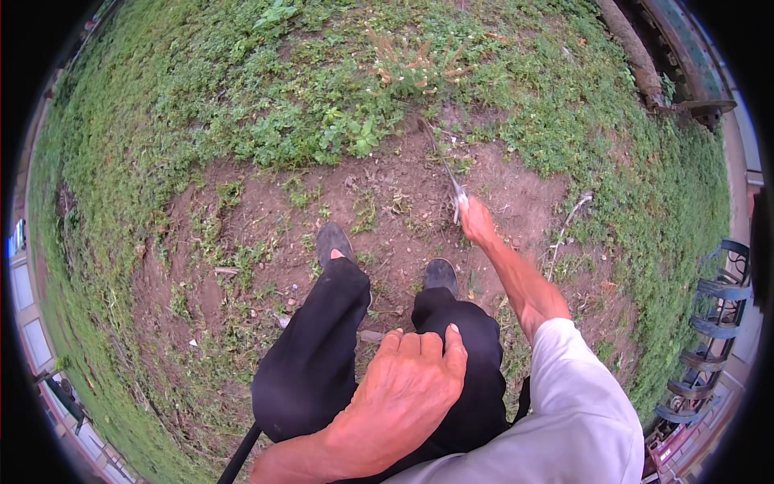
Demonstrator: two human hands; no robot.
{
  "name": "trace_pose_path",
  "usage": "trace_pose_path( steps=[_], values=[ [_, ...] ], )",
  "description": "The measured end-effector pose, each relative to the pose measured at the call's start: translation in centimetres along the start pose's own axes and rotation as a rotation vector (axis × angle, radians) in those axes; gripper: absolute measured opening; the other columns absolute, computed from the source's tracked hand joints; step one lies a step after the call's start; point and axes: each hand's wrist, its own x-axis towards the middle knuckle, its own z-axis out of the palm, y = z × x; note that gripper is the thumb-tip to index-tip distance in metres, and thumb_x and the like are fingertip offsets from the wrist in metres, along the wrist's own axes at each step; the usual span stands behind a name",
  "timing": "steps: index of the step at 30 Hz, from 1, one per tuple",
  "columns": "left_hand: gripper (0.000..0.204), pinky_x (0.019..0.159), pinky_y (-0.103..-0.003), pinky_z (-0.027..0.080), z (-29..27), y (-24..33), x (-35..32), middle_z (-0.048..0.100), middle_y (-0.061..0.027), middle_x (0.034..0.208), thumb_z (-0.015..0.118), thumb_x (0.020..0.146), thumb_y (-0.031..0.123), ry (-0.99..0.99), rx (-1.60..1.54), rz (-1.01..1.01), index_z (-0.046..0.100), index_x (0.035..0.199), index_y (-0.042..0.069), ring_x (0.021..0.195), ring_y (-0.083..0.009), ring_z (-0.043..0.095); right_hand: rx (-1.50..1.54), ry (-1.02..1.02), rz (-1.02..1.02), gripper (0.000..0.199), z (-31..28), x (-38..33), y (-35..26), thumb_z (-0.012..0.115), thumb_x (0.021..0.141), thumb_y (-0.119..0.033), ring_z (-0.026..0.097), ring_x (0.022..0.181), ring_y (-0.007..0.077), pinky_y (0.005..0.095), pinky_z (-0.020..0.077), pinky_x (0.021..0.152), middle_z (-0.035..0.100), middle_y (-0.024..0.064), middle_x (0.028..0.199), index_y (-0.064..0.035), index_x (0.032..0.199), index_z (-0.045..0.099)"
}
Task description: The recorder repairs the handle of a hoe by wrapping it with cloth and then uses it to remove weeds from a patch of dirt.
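Note:
My right hand (477, 222) is stretched out ahead over bare soil, its fingers closed around the handle of a sickle (445, 160). The thin dark blade points forward and left, its far end close to the edge of the weeds (347, 133). Nearer to me, my left hand (407, 383) hovers over or rests on my right thigh; contact cannot be made out. Its fingers are curled and pressed together, and nothing shows in them.
I am low over the soil (395, 181), with my shoes (332, 240) planted on it. A dry stick (571, 218) lies right of my right arm. Green weeds surround the bare patch. A trunk-like pole (633, 52) and blue curved metal pieces (713, 310) stand at the right.

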Motion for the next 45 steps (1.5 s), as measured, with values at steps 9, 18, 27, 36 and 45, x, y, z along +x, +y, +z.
trace_pose_path(
  steps=[9,18,27,36,45],
  values=[
    [0.047,0.077,-0.038,0.05,0.4,0.4,-0.6,0.057,-0.011,0.077,0.069,0.086,0.027,0.025,0.043,0.002,0.062,0.12,-0.005,0.077,-0.0269,0.061,-0.069,-0.098,0.375,0.042,-1.9,-23.9,9.1,0.041,0.102,-0.042,0.061,0.082,0.0534,0.0599,0.0458,0.07,0.063,0.0339,0.085,-0.0015,0.102,0.051],
    [0.047,0.076,-0.037,0.049,0.3,0.9,-0.3,0.056,-0.011,0.076,0.069,0.086,0.027,0.035,0.064,0.037,0.062,0.119,-0.005,0.074,-0.0271,0.06,0.237,0.081,0.305,0.037,-0.9,-18.7,4.4,0.045,0.101,-0.035,0.06,0.081,0.0513,0.0559,0.0442,0.067,0.062,0.032,0.084,0.0012,0.1,0.052],
    [0.052,0.077,-0.037,0.05,-0.2,0.3,0.2,0.057,-0.0111,0.078,0.072,0.083,0.032,0.015,-0.028,-0.032,0.062,0.12,-0.003,0.077,-0.0274,0.061,-0.022,0.032,-0.007,0.04,-5.3,3.1,1.3,0.044,0.1,-0.034,0.061,0.088,0.0528,0.058,0.0479,0.074,0.063,0.0339,0.091,0.0041,0.097,0.055],
    [0.051,0.076,-0.037,0.049,-0.1,0.9,-0.1,0.057,-0.0107,0.077,0.072,0.084,0.032,0.045,-0.002,-0.018,0.063,0.12,-0.002,0.077,-0.027,0.06,0.001,0.183,0.264,0.043,-1.4,-20.8,16.1,0.043,0.102,-0.037,0.06,0.078,0.05,0.0569,0.0433,0.068,0.061,0.031,0.08,0.0018,0.091,0.056],
    [0.046,0.076,-0.036,0.049,0.2,1.6,-0.3,0.057,-0.0099,0.077,0.068,0.087,0.028,0.046,0.081,0.037,0.062,0.119,-0.005,0.077,-0.0247,0.061,0.139,0.179,0.384,0.043,-0.7,-26.0,8.0,0.044,0.102,-0.037,0.06,0.073,0.0485,0.0547,0.0428,0.064,0.059,0.0295,0.073,0.0022,0.09,0.055]
  ],
)
